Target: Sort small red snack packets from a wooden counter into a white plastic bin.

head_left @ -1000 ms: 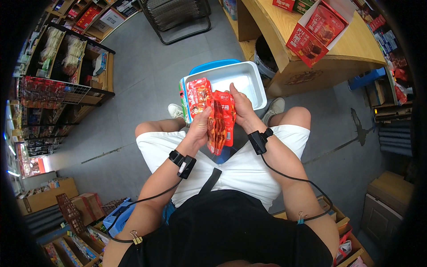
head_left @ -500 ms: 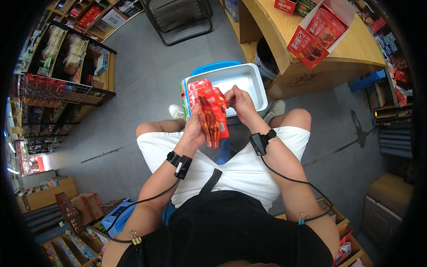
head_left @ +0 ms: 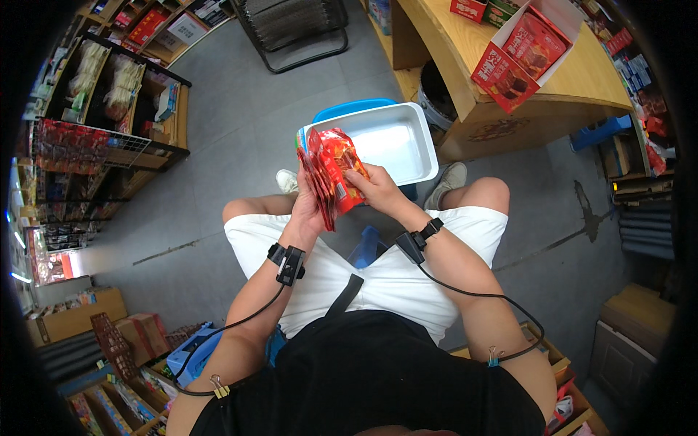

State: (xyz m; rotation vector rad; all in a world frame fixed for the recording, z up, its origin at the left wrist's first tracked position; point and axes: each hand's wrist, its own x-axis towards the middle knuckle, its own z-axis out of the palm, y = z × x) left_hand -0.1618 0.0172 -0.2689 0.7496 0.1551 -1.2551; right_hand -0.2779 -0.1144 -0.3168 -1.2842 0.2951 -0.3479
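Several flat red snack packets (head_left: 336, 171) are stacked together in front of me, over the near left part of a white plastic tub (head_left: 427, 149). My left hand (head_left: 307, 205) is closed around the left side of the stack, its fingers partly hidden by the packets. From the right, my right hand (head_left: 378, 187) grips the packets, with the thumb on the front of the nearest one and the other fingers behind. The bare inside of the tub shows to the right of the packets.
A wooden counter (head_left: 509, 127) with an opened red snack box (head_left: 534, 47) stands at upper right. A bucket (head_left: 435, 94) is beside it. A folding chair (head_left: 291, 33) stands ahead, and a shelf rack (head_left: 109, 120) of packaged goods is at left.
My right hand has come down and left from the stack's upper right edge to hold its front. The packets have turned, so their edges now face left, and they have shifted slightly left.
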